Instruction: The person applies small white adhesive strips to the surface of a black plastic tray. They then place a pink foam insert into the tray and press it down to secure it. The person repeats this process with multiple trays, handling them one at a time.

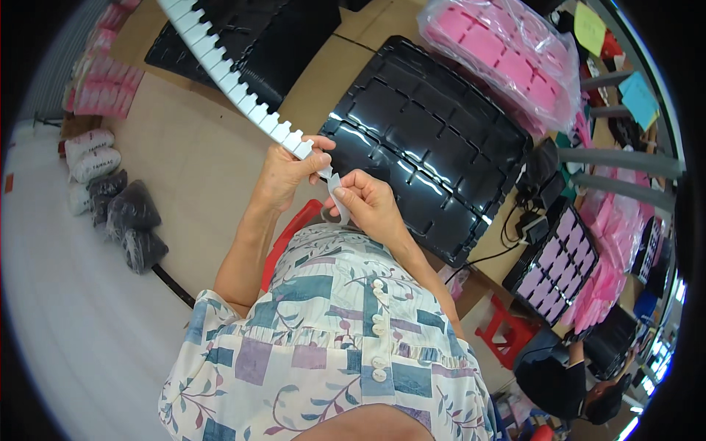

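Note:
A long white strip with square notches along one edge runs from the upper left down to my hands. Near its lower end, my left hand pinches the strip between thumb and fingers. Just beside it, my right hand is closed on a small, thin white piece. Whether that piece is joined to the strip I cannot tell. Both hands are in front of my body, by the near left edge of a black plastic tray with moulded compartments.
More black trays are stacked at the upper left. Pink pieces in clear plastic lie beyond the tray. A tray of pale pink pieces, cables and a red stool are to the right. Bags stand left; another person is lower right.

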### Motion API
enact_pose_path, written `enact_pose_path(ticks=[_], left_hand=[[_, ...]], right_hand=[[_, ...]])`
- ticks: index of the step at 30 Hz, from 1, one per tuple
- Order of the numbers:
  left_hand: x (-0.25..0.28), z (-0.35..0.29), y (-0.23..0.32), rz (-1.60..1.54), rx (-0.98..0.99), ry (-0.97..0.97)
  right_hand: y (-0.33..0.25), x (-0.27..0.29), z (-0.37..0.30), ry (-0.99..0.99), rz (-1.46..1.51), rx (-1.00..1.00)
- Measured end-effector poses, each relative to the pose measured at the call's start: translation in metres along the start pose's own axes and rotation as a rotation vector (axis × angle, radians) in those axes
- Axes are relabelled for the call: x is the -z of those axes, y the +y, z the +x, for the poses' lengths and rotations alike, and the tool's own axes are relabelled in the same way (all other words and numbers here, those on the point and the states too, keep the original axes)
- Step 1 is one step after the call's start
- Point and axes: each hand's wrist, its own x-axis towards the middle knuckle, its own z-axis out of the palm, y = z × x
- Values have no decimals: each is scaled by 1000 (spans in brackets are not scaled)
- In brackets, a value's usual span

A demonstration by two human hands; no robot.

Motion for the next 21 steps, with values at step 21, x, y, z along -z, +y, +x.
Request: enact_pose_path(ticks=[21], left_hand=[[27, 19, -12, 173, -54, 113]], right_hand=[[343, 175, -454, 991, -812, -1360]])
